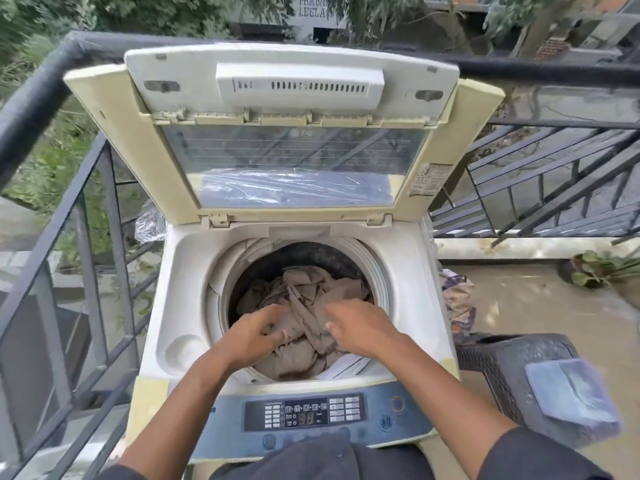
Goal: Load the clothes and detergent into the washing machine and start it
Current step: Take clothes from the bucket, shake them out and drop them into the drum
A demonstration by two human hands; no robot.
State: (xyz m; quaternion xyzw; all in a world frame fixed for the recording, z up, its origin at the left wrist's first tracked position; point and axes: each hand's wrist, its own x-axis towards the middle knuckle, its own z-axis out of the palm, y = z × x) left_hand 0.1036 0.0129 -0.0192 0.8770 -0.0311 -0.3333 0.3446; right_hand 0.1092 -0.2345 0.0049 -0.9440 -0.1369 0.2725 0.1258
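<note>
My left hand and right hand reach into the open washing machine at frame centre. Both grips curl into the brown clothes heaped in its drum.

Top-load washer on a balcony, lid propped fully open w/ clear window. Drum holds a heap of brown clothes. Both hands in the drum opening: left hand w/ fingers curled into the cloth, right hand palm-down on the pile, fingers bent onto the fabric. Control panel at near edge, display lit. Black rail behind & to the left. Right of washer: dark woven chair w/ a bluish pouch on it; potted plant on floor farther back.
</note>
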